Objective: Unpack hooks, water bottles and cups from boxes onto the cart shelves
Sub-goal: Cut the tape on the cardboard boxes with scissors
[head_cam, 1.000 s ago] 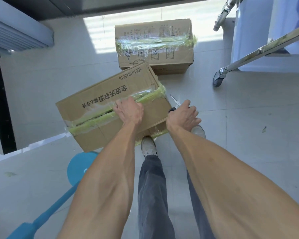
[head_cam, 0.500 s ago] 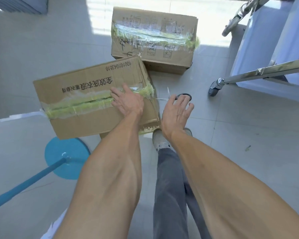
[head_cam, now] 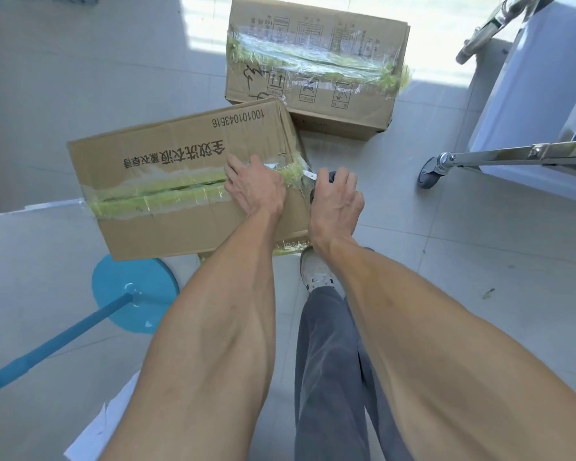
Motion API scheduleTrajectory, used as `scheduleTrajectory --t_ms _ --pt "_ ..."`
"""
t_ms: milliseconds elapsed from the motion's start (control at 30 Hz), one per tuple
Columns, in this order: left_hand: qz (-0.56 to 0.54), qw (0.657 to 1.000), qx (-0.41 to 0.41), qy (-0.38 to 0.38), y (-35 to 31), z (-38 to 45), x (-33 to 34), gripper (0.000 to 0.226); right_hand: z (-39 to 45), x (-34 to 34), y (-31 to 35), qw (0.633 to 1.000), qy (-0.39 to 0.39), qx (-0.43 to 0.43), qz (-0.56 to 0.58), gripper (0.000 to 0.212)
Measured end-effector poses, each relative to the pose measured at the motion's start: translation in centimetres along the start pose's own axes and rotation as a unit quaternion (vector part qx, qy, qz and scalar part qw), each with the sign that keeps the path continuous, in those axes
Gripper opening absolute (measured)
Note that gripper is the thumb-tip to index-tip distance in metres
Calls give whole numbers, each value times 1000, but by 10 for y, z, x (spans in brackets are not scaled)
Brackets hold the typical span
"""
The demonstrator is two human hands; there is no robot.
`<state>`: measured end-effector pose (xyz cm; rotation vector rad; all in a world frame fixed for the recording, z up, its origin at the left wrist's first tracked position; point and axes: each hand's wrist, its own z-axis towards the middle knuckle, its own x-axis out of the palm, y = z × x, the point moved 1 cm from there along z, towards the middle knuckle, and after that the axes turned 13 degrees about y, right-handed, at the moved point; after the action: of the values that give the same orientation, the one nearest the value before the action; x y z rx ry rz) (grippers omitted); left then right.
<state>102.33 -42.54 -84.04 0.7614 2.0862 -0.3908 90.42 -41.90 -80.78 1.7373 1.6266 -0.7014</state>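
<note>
- The left hand (head_cam: 258, 188) lies on top of the near box (head_cam: 180, 181), fingers relaxed and a little apart, on the green tape (head_cam: 160, 196).
- The right hand (head_cam: 338, 197) has its fingers curled around scissors (head_cam: 310, 175); the blade touches the tape at the box edge.
- A second box (head_cam: 316, 64), taped closed, stands behind on the floor.
- The cart (head_cam: 512, 154) is to the right.
</note>
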Motion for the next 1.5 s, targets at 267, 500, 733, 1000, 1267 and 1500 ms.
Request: scheduleTrajectory --t_ms 267,500,733,1000,1267,1500 --pt "-11 1000 -12 1 0 -6 -6 28 -10 10 1 996 59 16 71 18" --pt "-22 1000 -10 6 2 -11 -13 27 -11 2 0 999 -25 -45 -19 40" --pt "-35 999 -20 6 6 -14 -10 28 -11 4 -7 994 -43 -92 -51 48" --pt "-39 999 -36 1 4 -26 -12 27 -21 7 11 997 51 0 65 25" --pt "-43 999 -23 -1 9 -37 -19 29 -28 2 11 999 -4 33 13 38" --pt "-23 999 0 32 16 -40 -16 30 -43 -4 -3 999 -1 37 -14 35"
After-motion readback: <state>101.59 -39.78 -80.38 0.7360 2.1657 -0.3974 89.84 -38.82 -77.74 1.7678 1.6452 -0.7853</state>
